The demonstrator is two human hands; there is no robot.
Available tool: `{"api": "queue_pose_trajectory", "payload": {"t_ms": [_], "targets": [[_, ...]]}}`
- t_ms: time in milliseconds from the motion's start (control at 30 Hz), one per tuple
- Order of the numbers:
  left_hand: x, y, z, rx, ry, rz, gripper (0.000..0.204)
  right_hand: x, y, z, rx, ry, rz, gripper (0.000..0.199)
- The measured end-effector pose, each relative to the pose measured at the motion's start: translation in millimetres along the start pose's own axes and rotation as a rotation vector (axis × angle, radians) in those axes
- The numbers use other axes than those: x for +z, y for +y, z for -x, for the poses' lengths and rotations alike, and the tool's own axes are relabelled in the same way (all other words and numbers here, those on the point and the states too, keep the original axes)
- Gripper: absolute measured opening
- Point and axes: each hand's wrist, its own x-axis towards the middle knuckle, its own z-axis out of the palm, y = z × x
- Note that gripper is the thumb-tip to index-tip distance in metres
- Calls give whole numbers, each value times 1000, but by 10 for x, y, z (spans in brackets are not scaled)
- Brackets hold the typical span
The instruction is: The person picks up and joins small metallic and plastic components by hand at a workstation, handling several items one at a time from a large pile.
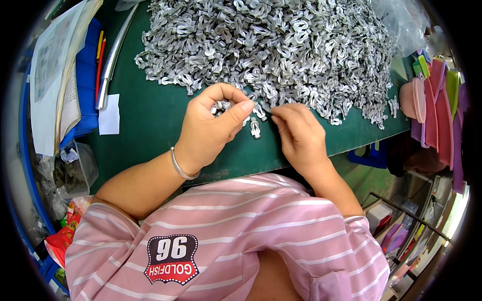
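Note:
A large heap of small silver-grey looped metal parts (271, 45) covers the far side of the green table. At its near edge my left hand (213, 118) is curled around several of these parts (221, 106), its thumb and forefinger close together. My right hand (301, 133) is closed in a pinch just to the right, with what looks like one metal part (265, 106) at its fingertips. Between the hands a single loose part (255, 128) lies on the table, nearer to me than the heap.
On the left are a silver curved rod (113, 60), a white paper slip (109, 115), a blue bin (89, 75) with papers, and a clear plastic container (86, 165). Colourful flat pieces (442, 110) hang at the right. Clear plastic bags (401, 25) lie behind the heap.

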Motion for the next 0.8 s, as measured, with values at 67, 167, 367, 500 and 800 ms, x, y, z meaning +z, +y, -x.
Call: {"api": "queue_pose_trajectory", "payload": {"t_ms": [67, 167, 367, 500, 800], "targets": [[42, -22, -12, 82, 26, -201, 15, -55, -75, 51, 425, -9, -410, 13], [54, -73, -12, 220, 10, -441, 17, -128, -102, 38, 724, -25, -947, 11], [31, -44, 20, 404, -140, -583, 11, -51, -22, 101, 647, -50, -1258, 9], [33, -33, 26, 446, -172, -588, 10, 2, 29, 126, 506, -36, -1314, 8], [68, -14, 58, 349, -78, -546, 11, -27, -58, 107, 226, 77, -794, 21]]}}
